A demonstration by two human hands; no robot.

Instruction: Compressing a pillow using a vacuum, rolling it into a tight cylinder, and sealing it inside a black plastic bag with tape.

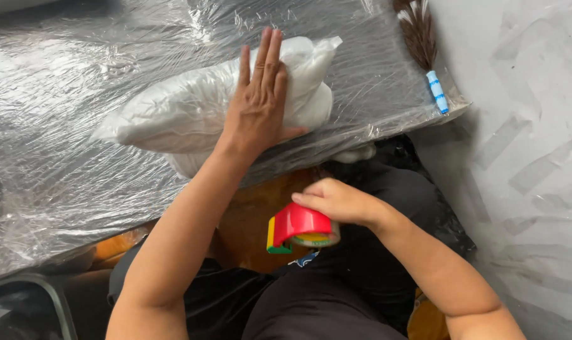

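My left hand [257, 104] lies flat, fingers together, pressing down on a white soft package wrapped in clear plastic [185, 107]. The package rests on a table covered in shiny plastic film [59, 164]. Below the table edge, my right hand [339, 201] grips a red tape dispenser [298, 228] with a yellow and green edge and a roll of clear tape. The dispenser hangs over my lap, apart from the package.
A small brush with dark bristles and a blue-and-white handle [424, 50] lies at the table's far right corner. A grey floor with tape strips [531, 157] is to the right. A dark bin [22, 308] sits at lower left.
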